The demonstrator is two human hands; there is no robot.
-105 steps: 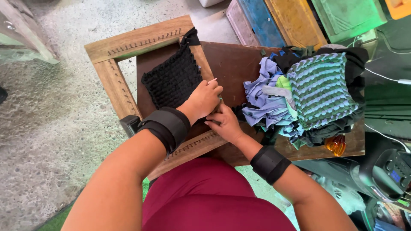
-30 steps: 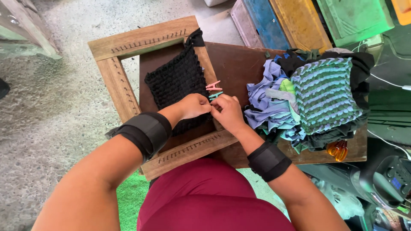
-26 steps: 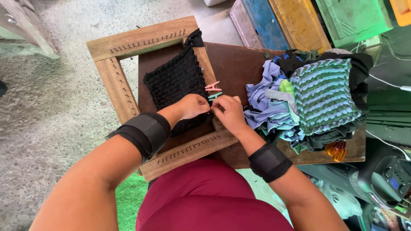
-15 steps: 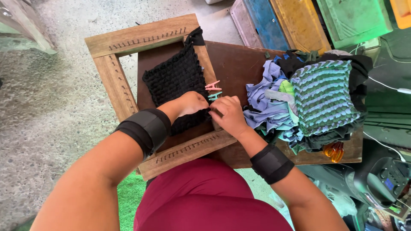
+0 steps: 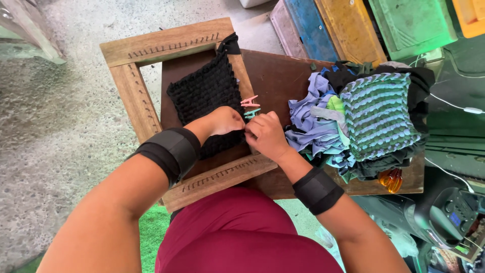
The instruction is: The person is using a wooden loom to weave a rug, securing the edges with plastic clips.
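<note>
We are looking straight down at both hands meeting at the right edge of the black woven square (image 5: 204, 96), right where it runs along the right-hand bar of the wooden loom frame (image 5: 136, 101). The left hand (image 5: 225, 120) is curling in, fingertips bunched together and pressing on the weave's lower right edge. The right hand (image 5: 267, 135) is closing in against it, fingers pinched together at that same spot, though what exactly sits between them is hidden from us by the knuckles. Both wrists are wearing black wrist bands (image 5: 172, 151).

The woven piece is looking thick and nubbly, a dense black mat of looped strips, roughly square, sitting tilted inside the frame and filling its right half, with a black tail poking out at the top corner. Just above the fingertips, a pink clip (image 5: 249, 101) and a teal clip (image 5: 253, 112) are sitting on the frame's right bar, touching the weave's edge.

The frame itself is showing rows of small nails along its bars and is lying on a dark brown board (image 5: 275, 76). To the right on that board, we are seeing a heap of fabric strips (image 5: 316, 126) in lilac, blue and green, and resting on them a finished striped green-and-lilac woven mat (image 5: 379, 114). An amber object (image 5: 390, 179) is peeking out below that pile.
</note>
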